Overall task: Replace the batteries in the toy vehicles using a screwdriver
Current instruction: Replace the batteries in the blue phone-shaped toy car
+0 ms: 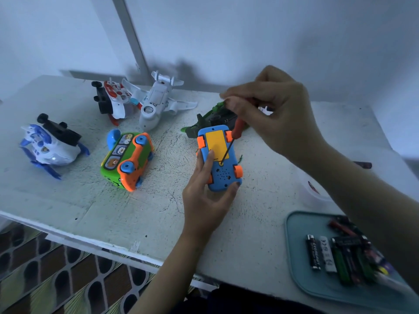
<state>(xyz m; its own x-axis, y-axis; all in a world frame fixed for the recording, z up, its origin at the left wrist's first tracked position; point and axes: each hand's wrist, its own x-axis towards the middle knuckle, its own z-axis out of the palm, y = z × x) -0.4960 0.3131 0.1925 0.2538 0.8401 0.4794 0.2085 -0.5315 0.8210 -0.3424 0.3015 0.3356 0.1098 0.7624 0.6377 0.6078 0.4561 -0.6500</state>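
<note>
My L hand [204, 200] grips the blue plastic toy car w/ orange wheels [223, 175], belly up. R hand [272, 109] pinches the red-handled screwdriver [229, 147], tip on car's underside.

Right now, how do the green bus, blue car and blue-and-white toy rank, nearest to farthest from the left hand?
1. blue car, held in the left hand.
2. green bus, just left of it.
3. blue-and-white toy, far left.
</note>
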